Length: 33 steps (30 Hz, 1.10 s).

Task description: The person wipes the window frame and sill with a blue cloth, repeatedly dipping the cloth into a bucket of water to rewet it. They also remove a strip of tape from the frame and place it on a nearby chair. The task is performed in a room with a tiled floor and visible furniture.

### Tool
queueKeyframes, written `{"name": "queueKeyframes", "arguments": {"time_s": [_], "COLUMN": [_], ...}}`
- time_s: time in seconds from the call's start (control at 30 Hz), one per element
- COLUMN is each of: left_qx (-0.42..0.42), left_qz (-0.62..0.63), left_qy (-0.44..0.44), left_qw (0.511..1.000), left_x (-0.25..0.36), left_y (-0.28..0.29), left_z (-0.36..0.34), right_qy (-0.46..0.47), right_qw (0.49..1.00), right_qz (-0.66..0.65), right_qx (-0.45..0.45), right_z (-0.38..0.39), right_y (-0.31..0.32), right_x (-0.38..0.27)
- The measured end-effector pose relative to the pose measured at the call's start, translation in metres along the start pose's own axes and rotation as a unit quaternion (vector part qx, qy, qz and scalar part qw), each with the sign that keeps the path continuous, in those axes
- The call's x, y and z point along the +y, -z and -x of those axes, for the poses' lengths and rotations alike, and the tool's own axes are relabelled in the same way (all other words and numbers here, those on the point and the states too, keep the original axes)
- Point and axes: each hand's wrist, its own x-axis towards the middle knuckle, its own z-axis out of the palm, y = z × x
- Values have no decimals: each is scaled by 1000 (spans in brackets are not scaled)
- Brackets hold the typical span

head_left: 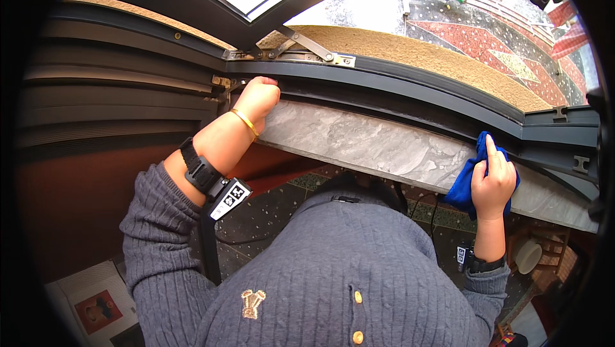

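Note:
My right hand (493, 187) holds a bunched blue cloth (462, 188) where the grey stone sill (359, 135) meets the dark window frame (410, 97). Its index finger points forward and presses the cloth against the frame's lower edge. At the frame's left corner, my left hand (258, 98) is closed in a fist beside the metal latch parts. Whatever its curled fingers grip, if anything, is hidden. A gold bangle (245, 123) circles that wrist, and a black strap (200, 171) sits further up the forearm.
Overhead, the window sash (256, 30) stands swung outward on a metal hinge arm (307, 46). Dark side panels (122, 78) rise at the left. Hanging laundry (567, 33) shows outside. A wooden stool (548, 247) stands at the lower right, below the sill.

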Motion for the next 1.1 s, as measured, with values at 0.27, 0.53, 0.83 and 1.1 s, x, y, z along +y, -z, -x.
{"name": "queueKeyframes", "arguments": {"time_s": [0.27, 0.53, 0.83, 1.1], "left_qx": [-11, -49, -16, 4], "left_qz": [-161, 17, -9, -80], "left_qy": [-88, -6, 38, 65], "left_qw": [983, 999, 999, 995], "left_x": [-9, -9, -13, -5], "left_y": [2, 19, 23, 7], "left_z": [-11, -1, -27, -32], "right_qy": [-1, 108, 72, 62], "right_qw": [1000, 993, 993, 994], "right_qz": [-12, -45, -86, -72], "right_qx": [12, 13, 46, 49], "right_z": [-5, -3, 9, 9], "right_y": [2, 9, 11, 8], "right_x": [-4, -1, -2, -2]}}
